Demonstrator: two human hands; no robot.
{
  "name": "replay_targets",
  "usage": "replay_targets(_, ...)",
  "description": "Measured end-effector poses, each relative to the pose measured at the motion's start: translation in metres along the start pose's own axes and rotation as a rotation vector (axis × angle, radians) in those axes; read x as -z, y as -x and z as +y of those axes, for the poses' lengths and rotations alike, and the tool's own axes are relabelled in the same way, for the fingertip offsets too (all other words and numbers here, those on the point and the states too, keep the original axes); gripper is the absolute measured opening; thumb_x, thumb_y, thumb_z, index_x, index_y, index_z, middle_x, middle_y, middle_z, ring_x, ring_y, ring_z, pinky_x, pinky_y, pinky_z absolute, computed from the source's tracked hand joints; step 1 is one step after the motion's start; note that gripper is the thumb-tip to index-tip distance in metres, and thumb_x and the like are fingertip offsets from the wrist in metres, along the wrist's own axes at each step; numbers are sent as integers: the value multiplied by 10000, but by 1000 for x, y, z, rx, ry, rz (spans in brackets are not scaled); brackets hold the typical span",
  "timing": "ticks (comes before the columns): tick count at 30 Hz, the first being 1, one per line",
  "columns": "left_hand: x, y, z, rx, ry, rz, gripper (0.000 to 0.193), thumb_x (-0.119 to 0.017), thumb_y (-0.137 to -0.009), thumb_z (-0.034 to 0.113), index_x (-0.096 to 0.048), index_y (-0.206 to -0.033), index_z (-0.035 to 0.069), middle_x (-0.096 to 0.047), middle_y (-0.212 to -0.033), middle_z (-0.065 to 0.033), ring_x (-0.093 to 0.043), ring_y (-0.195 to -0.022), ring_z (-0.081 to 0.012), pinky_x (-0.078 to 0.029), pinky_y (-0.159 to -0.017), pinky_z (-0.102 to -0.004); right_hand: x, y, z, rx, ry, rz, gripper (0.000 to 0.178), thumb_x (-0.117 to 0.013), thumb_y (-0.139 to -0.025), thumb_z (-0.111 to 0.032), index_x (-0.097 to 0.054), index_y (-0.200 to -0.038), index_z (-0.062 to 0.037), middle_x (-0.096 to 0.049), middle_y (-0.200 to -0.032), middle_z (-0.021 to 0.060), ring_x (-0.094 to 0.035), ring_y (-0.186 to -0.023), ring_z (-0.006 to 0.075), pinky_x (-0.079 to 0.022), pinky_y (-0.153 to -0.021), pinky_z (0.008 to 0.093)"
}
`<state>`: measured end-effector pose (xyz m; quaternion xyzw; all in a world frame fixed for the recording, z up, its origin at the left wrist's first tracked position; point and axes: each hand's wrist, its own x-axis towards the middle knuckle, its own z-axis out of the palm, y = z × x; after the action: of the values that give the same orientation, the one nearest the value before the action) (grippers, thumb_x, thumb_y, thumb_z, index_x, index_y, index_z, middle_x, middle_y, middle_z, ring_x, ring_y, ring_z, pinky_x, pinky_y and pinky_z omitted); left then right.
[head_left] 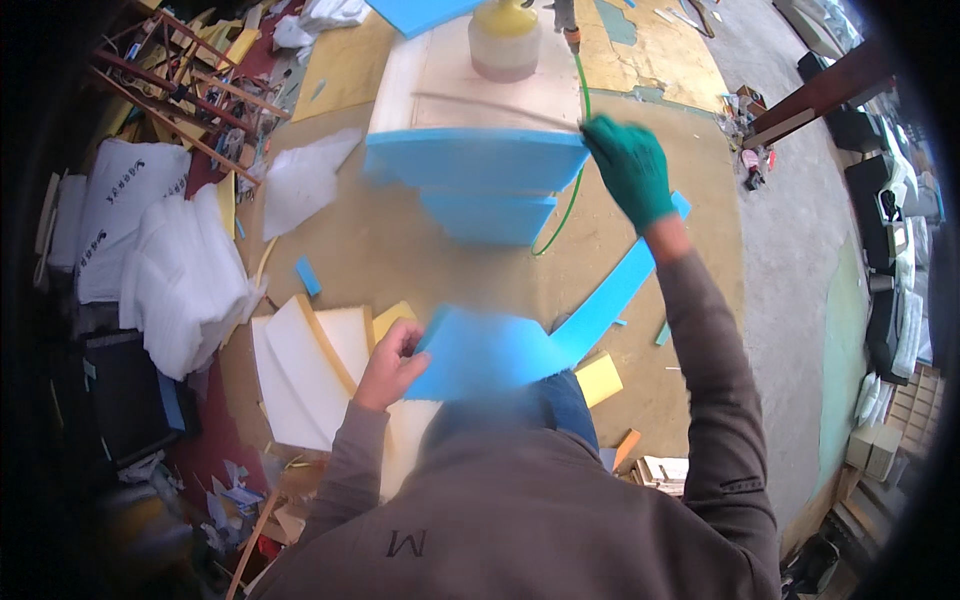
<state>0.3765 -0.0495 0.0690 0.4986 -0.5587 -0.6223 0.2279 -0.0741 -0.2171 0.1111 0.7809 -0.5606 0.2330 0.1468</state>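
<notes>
My left hand [392, 368], bare, grips the left edge of a blue foam piece [490, 350] held over my lap. My right hand [632, 172] wears a green glove and is closed on the near end of a thin stick [490, 104], blurred by motion. The stick lies across the view just above a pale board-topped stand [410, 108] with blue foam sides [480, 160]. On that top stands a round, translucent container [504, 50] with a yellowish upper part. Beside it, a spray-gun-like tool [568, 25] joins a green hose [575, 190].
A long blue foam strip [610, 300] slants right of my lap. White foam sheets [315, 370] and yellow offcuts [600, 380] lie around me. White padding [185, 270] is stacked at left, near a rusty metal frame [185, 85]. A dark red post [825, 100] stands at right.
</notes>
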Motion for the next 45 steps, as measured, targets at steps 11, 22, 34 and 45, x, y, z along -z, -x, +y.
replay_targets(11,-89,-39,36,-90,182,-220,444,-739,-958,157,-558,-1349,54,-591,-1193,-28,-582,-1128,-157,-480,-1033,-342,19,165,-50,-804,-737,-400,482,-637,-1084,-157,-540,-1541,-42,-712,-1356,185,-702,-1186,252,-562,-980,395)
replay_targets(22,-112,-84,131,-210,569,-947,440,-721,-972,224,-571,-1353,63,-634,-1308,-46,-592,-1253,-155,-468,-1094,-366,79,263,-68,-939,-1413,-518,497,-720,-1027,-147,-526,-1460,2,-612,-1389,152,-589,-1251,273,-480,-1043,411)
replay_targets(34,-153,-103,28,-465,151,-310,849,-868,-861,247,-464,-1588,76,-640,-1406,-119,-600,-1337,-276,-451,-1162,-411,280,109,-5,-994,-1445,601,562,-675,-1073,-173,-493,-1579,-8,-616,-1516,157,-642,-1287,258,-559,-1061,435)
replay_targets(45,-223,-134,47,-618,26,-340,389,-901,-833,250,-735,-1140,77,-750,-1044,-151,-715,-1008,-366,-560,-883,-453,428,182,78,-1006,-292,56,466,-694,-1040,-114,-577,-1473,12,-667,-1408,140,-664,-1226,224,-551,-1043,387)
